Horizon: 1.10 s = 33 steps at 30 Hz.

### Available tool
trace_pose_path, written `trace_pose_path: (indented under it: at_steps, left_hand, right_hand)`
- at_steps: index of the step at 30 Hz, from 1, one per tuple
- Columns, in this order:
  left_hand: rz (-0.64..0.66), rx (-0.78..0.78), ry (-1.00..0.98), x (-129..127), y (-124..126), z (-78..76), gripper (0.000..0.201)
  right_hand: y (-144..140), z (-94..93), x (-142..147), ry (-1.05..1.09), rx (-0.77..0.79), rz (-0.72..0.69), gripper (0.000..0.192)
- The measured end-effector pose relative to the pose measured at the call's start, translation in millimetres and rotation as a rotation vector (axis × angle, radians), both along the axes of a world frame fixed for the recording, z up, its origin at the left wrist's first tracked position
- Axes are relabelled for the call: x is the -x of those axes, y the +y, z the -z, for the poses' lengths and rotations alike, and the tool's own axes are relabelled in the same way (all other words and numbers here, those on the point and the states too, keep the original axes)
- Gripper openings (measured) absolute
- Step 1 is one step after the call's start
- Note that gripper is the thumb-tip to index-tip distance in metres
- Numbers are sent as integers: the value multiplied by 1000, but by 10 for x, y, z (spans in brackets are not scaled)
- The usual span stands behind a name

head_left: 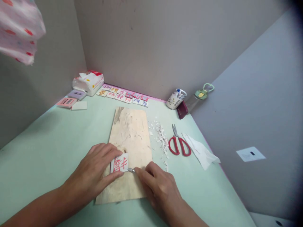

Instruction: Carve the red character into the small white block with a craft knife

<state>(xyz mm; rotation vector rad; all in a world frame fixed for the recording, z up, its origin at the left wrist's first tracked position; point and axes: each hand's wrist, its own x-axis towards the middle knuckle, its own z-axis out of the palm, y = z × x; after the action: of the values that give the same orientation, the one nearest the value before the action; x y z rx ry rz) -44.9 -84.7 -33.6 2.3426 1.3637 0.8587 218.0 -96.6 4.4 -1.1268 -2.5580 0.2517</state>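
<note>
Fabric [20, 30] with a pink print hangs far up and to the left of the left hand, and well beyond that hand a pink pad [66, 102], a white eraser-like block [79, 105] and a tissue pack [88, 82] lie on the pale green table [47, 151]. A row of small tiles with painted characters [123, 94] runs along the wall past the tissue pack. The left hand [97, 171] lies flat on a wooden board [130, 138], fingers spread narrow and pressing down a small white tile with a red character [120, 164], which sits under its fingertips at the near half of the board. Just right of the tile, the right hand [157, 186] pinches a thin metal blade [131, 170] between thumb and forefinger, its tip touching the tile's right edge; the handle is hidden in the grip. Beyond the right hand, white shavings [162, 138] are scattered beside the board's right edge. Further right lie red-handled scissors [178, 143], closed, and next to them a crumpled white tissue [201, 151]. Far beyond, against the wall, stand a printed cup [175, 99], a dark red box [182, 109] and a clear bottle with a green lid [200, 94].
</note>
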Motion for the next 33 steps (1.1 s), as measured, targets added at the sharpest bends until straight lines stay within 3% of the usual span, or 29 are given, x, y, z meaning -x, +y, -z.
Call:
trace_pose_path:
  at_steps: [6,12,19,33]
  left_hand:
    - [26,23,17,35,23,10,30]
    - [-28,6,-18,-23,-6,-20,27]
    - [19,14,1,8,20,-18,28]
    - [6,12,-30,-9,8,-15,24]
  right_hand:
    - [-13,4,22,-12,-8,24,31]
    - [-28,28,45,-17,-46,43,32]
    - [-6,39,57,-19,-50,48,32]
    - [162,17,-15,12,-90,-32,31]
